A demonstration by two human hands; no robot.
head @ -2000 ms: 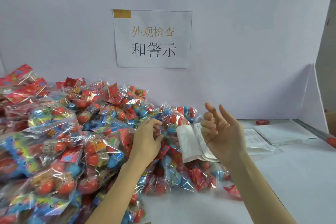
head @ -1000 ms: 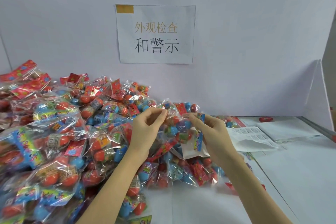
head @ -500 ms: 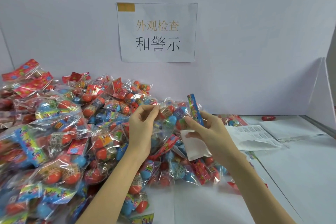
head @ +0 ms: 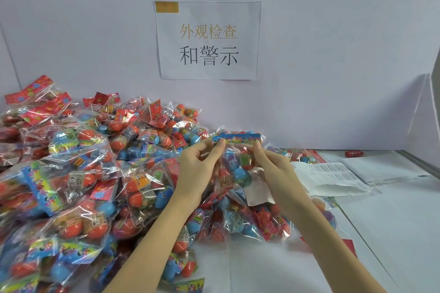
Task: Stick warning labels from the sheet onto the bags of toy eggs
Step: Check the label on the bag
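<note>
Left hand point(head: 198, 169): forearm rises from the lower edge, wrist bent slightly, back of hand toward the camera; thumb and forefinger curled and pinching the left end of the bag's header strip.
Right hand point(head: 273, 169): forearm comes in from the lower right; fingers curled, thumb and forefinger pinching the bag just under the right end of the header.
Bag point(head: 238, 164): clear film, blue printed header on top, held between the two hands above the pile, header roughly level; hangs below the fingertips (red, blue and green eggs show through the film).
Pile point(head: 78, 173): many like bags heaped over the left half of the table, reaching the back wall and spilling under both forearms; some headers red, some blue.
Label sheet point(head: 333, 176): white, rows of small printed labels, lying flat just right of the right hand, near edge curled; not touched by either hand.
White slip point(head: 256, 194): a pale piece showing behind the bag, below the right hand (cannot tell whether it is held or part of the sheet).
Table point(head: 392, 233): white, papers at far right.
Notice point(head: 208, 40): printed sheet on the back wall, tan tape at its top left corner.
Red item point(head: 354, 153): small, lies alone at the far right by the wall.
</note>
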